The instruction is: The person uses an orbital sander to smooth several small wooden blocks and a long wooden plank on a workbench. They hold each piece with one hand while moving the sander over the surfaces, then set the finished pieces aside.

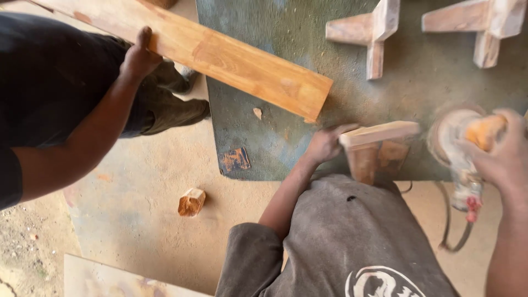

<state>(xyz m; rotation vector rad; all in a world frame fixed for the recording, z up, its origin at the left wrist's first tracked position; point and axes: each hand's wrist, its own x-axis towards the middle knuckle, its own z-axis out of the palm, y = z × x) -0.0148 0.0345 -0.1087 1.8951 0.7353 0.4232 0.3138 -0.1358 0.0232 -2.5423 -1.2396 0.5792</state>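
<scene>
Wooden bracket [377, 144]: my left hand [325, 144] clasps its 9 o'clock end; my right hand [503, 151], at 3 o'clock, grips the sander [461, 144].

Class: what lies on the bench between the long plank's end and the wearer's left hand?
In the head view, only dusty green bench with one small wood chip separates the plank from the left hand.

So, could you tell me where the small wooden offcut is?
In the head view, the wooden offcut lies on the sandy floor, lower left of the bench corner.
</scene>
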